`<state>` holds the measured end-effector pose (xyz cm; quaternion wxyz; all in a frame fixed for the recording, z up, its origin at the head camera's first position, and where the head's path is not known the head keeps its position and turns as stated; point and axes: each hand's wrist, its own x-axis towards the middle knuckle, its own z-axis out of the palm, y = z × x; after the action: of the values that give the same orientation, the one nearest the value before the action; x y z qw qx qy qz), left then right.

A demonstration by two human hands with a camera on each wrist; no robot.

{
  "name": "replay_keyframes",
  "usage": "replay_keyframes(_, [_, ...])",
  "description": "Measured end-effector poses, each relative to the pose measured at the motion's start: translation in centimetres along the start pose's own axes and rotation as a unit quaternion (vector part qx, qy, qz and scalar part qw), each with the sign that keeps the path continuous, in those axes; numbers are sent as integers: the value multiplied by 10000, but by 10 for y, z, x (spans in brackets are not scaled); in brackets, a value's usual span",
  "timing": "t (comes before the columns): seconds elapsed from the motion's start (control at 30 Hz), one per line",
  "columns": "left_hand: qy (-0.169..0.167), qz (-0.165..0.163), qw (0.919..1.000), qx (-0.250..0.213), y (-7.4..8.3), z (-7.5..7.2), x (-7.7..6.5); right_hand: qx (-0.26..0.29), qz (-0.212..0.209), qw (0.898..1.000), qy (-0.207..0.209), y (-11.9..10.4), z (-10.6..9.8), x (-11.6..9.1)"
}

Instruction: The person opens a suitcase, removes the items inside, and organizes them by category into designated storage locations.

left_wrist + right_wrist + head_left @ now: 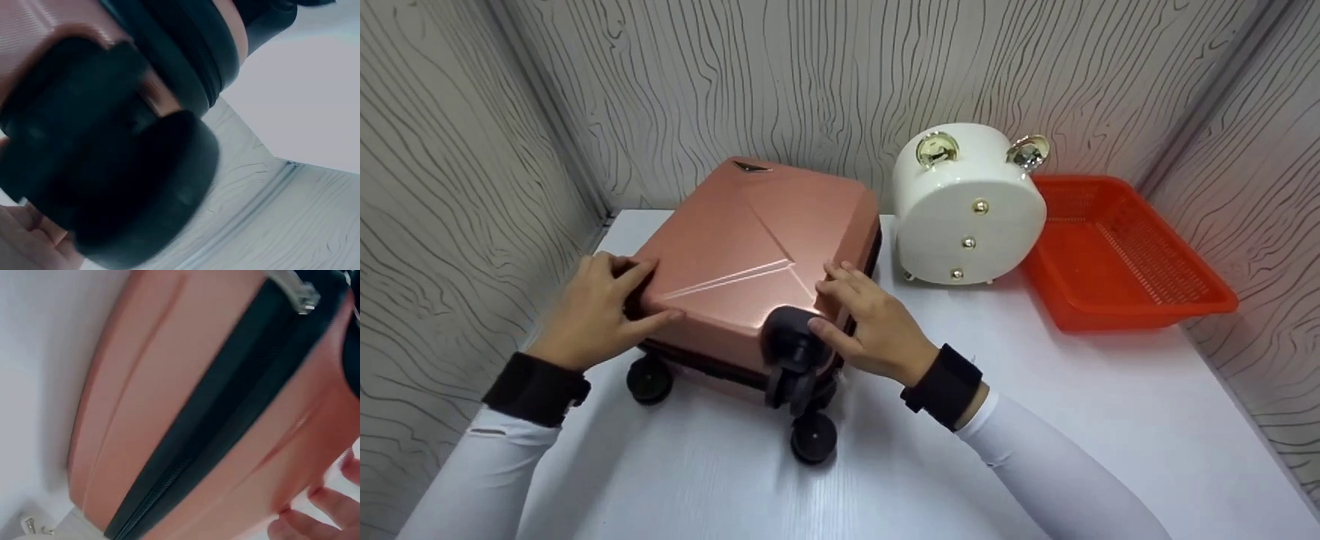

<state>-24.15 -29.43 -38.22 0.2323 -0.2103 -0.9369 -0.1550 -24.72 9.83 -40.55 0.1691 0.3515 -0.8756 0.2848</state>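
A rose-gold hard-shell suitcase [735, 232] lies on its broad side, its wheel end towards me. My left hand [596, 307] grips the near left corner, fingers bent over the side and thumb along the front edge. At the near right corner my right hand [877, 326] holds the shell, its thumb against the black wheel mount [789, 335] and its fingertips on the top edge. A black caster wheel [152, 191] fills much of the left wrist view. The right wrist view shows the suitcase's side with its black zipper band [208, 422] and a metal zipper pull [301, 295].
A white drum-shaped box [971, 225] with gold studs and shiny gold ear-like pieces stands to the right of the suitcase. Beyond it sits a red plastic basket [1140, 309]. All rest on a white table [720, 480], with wood-grain panels [840, 97] behind and at both sides.
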Motion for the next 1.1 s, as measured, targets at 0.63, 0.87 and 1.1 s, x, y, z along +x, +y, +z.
replay_keyframes(0.63, [581,-67,9983,61,70,27,-29,659,1345,9881,-362,49,-46,16])
replay_keyframes(0.87, [366,-372,9981,-332,71,15,-21,1467,1991,9689,-49,78,-31,-3])
replay_keyframes(1.1, [168,-426,9984,-333,75,10,-11,1222,1699,9721,-1060,98,-12,-38])
